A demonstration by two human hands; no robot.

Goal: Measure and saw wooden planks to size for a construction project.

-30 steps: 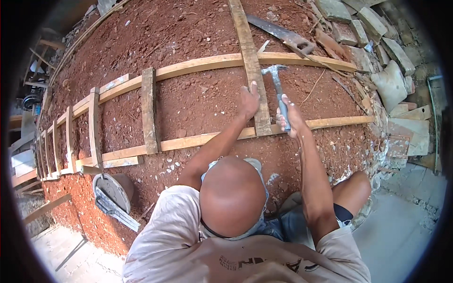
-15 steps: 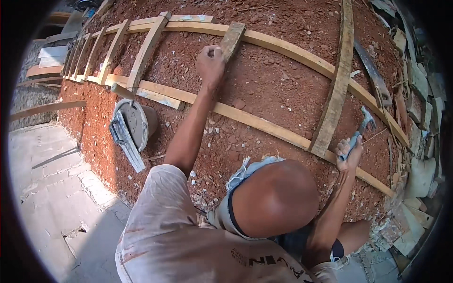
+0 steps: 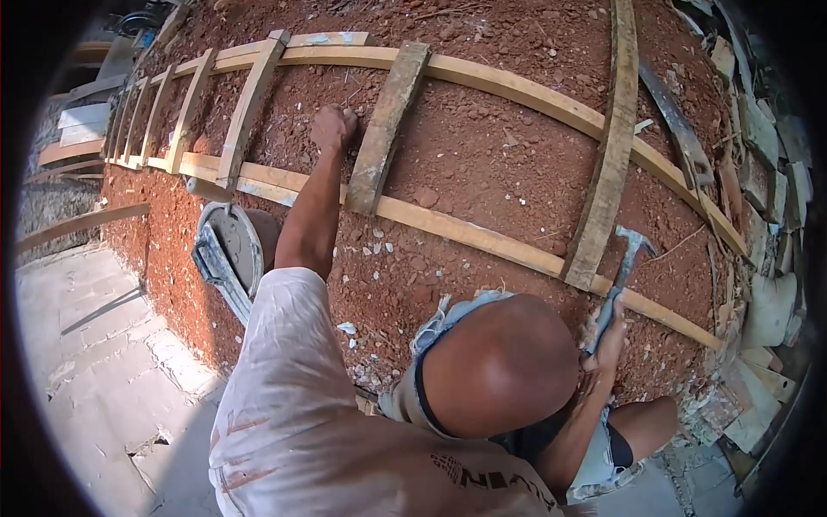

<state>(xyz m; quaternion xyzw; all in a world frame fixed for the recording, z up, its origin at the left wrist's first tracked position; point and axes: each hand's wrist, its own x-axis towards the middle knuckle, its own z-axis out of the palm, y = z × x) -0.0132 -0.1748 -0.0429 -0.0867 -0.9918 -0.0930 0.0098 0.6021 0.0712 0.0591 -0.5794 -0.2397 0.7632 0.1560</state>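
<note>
My left hand (image 3: 334,129) is reached out over the red soil (image 3: 474,138), left of a weathered wooden crosspiece (image 3: 388,129), fingers curled low to the ground; what they hold, if anything, is hidden. My right hand (image 3: 603,336) grips a hammer (image 3: 620,267) by its handle, head upward, just right of a long upright board (image 3: 603,198) lying across two pale wooden rails (image 3: 478,233). More crosspieces (image 3: 244,129) span the rails toward the left, forming a ladder-like frame on the soil.
A bucket (image 3: 258,241) of grey mix with a long tool (image 3: 220,267) across it stands below the frame at left. A handsaw (image 3: 680,138) lies at upper right. Broken slabs (image 3: 758,129) line the right side. Grey paving (image 3: 103,336) borders the mound at lower left.
The view has swung leftward over the last second. My left hand has moved off the crosspiece's top to the soil on its left. My right hand has lowered with the hammer.
</note>
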